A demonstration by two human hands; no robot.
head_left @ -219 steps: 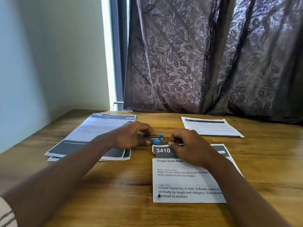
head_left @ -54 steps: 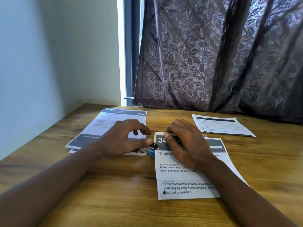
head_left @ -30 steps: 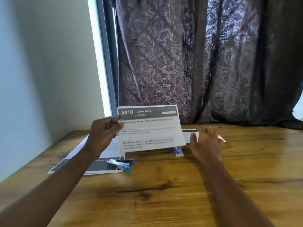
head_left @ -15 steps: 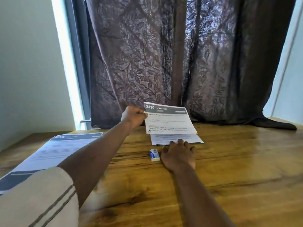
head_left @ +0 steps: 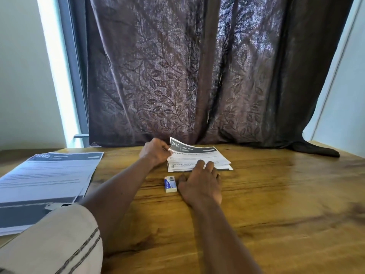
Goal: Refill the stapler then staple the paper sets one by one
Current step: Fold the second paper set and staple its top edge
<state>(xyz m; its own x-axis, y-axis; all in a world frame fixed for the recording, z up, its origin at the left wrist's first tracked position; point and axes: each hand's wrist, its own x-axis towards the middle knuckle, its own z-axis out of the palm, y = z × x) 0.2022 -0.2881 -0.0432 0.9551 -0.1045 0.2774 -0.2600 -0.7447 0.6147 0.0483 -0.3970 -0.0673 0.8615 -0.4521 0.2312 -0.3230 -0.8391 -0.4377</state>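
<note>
Toward the far edge of the table, below the curtain, I saw the left hand pinching the raised top-left corner of the 3410 paper set, which lay over another sheet. The right hand rested flat, fingers straight, fingertips on the set's near edge. A small staple box sat just beside its thumb. A separate paper stack lay well apart at left.

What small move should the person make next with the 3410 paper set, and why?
Probably release the corner. The left hand pinches the 3410 paper set by its raised top-left corner, while the rest lies on the lower sheets and the right hand rests straight fingers on it.
</note>
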